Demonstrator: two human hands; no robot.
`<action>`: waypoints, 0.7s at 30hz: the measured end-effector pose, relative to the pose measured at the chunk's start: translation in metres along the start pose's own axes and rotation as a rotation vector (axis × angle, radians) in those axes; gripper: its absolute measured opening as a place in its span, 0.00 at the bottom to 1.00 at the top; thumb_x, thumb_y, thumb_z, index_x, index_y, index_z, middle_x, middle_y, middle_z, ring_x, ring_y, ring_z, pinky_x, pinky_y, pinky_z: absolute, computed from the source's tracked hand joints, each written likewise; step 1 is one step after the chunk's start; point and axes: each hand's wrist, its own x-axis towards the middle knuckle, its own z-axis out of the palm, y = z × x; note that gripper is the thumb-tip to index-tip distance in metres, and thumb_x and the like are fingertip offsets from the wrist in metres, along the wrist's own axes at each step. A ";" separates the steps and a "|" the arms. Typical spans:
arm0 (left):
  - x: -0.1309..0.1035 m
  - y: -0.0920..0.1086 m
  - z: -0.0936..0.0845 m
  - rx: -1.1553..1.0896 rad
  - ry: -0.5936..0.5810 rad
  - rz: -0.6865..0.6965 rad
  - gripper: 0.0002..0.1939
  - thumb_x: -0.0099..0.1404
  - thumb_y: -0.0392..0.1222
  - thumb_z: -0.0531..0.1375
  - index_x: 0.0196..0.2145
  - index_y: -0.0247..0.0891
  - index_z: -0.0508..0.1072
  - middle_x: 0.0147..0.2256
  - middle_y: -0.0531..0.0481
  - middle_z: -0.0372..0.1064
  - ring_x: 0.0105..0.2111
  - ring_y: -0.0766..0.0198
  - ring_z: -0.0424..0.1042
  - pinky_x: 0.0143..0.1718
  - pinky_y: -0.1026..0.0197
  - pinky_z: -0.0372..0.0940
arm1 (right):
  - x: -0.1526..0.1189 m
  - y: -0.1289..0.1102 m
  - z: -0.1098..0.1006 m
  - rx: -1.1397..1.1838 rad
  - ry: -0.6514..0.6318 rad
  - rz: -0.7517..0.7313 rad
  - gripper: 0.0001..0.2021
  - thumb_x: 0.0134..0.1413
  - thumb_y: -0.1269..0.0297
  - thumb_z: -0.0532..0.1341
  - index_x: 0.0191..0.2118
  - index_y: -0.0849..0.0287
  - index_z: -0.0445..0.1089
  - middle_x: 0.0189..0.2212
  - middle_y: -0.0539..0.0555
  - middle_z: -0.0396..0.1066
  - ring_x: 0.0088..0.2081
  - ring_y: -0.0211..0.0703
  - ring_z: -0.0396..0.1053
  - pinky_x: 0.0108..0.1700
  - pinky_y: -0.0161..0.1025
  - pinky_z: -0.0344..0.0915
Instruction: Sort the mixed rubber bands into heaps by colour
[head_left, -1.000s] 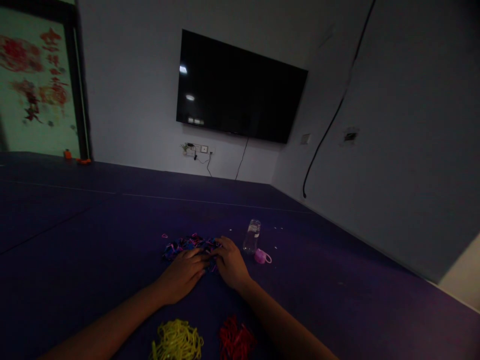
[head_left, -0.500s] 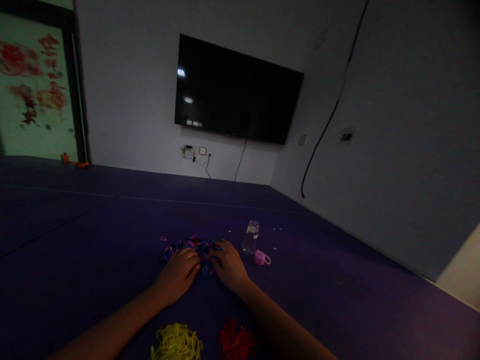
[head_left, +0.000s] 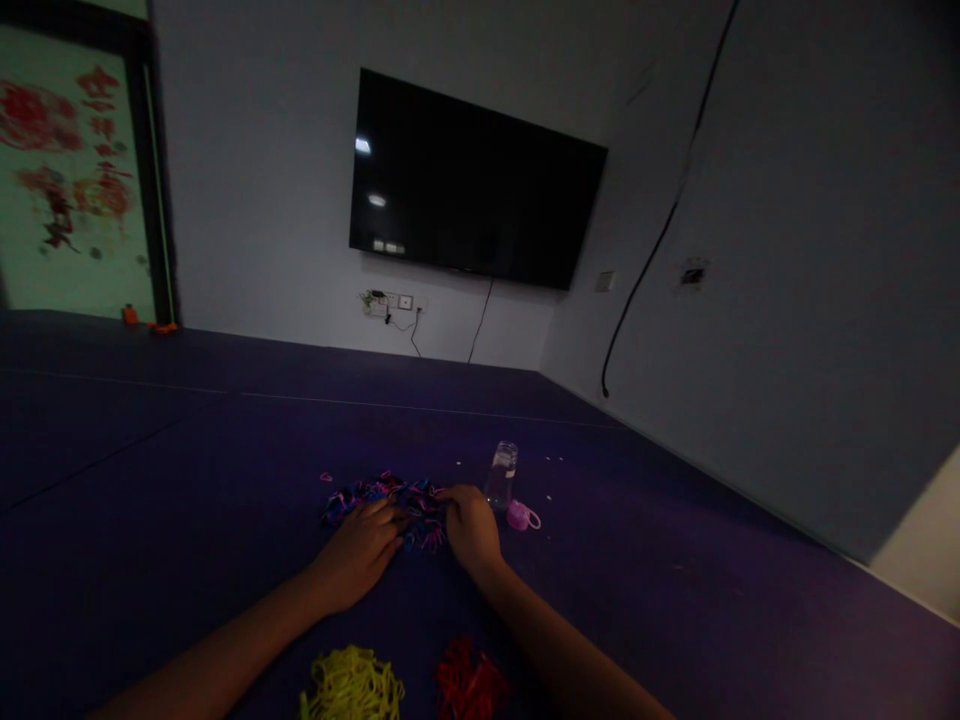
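A mixed pile of blue, pink and dark rubber bands (head_left: 424, 500) lies on the purple surface ahead of me. My left hand (head_left: 366, 540) rests on its near left side, fingers stretched out over the bands. At the pile's right edge is my right hand (head_left: 472, 525), its fingers curled together and pointing left into the bands; whatever is between the fingertips is hidden. Closer to me, between my forearms, sit a heap of yellow rubber bands (head_left: 352, 685) and a heap of red rubber bands (head_left: 471, 682).
A clear bottle (head_left: 502, 473) without its lid stands just beyond my right hand, beside a pink lid with a loop (head_left: 519, 515). One pink band (head_left: 325, 477) lies apart at the left. Small white bits (head_left: 549, 497) are scattered to the right. A television (head_left: 476, 180) hangs on the far wall.
My right hand has shifted slightly right and its spread fingers have curled in, uncovering more of the mixed pile. My left hand stays nearly in place.
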 end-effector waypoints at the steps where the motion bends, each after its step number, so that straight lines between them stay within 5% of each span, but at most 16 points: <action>1: 0.000 0.000 0.000 -0.002 0.003 0.003 0.15 0.64 0.32 0.51 0.47 0.41 0.70 0.46 0.46 0.68 0.50 0.57 0.63 0.52 0.50 0.58 | 0.000 0.001 0.000 -0.007 -0.001 0.016 0.18 0.47 0.80 0.49 0.32 0.58 0.74 0.34 0.54 0.74 0.40 0.44 0.68 0.46 0.39 0.62; 5: 0.000 -0.001 0.002 -0.008 0.041 0.000 0.12 0.63 0.32 0.52 0.41 0.39 0.72 0.43 0.46 0.68 0.47 0.56 0.65 0.49 0.51 0.60 | 0.000 0.004 0.003 -0.073 -0.047 0.001 0.16 0.48 0.79 0.50 0.26 0.58 0.74 0.31 0.54 0.74 0.38 0.43 0.69 0.44 0.37 0.61; 21: 0.003 -0.004 0.001 -0.189 0.291 -0.079 0.13 0.60 0.29 0.52 0.31 0.39 0.75 0.32 0.50 0.70 0.34 0.64 0.70 0.38 0.61 0.67 | 0.000 0.000 0.001 0.003 -0.081 -0.088 0.18 0.46 0.80 0.51 0.33 0.56 0.76 0.36 0.54 0.75 0.41 0.42 0.69 0.45 0.38 0.63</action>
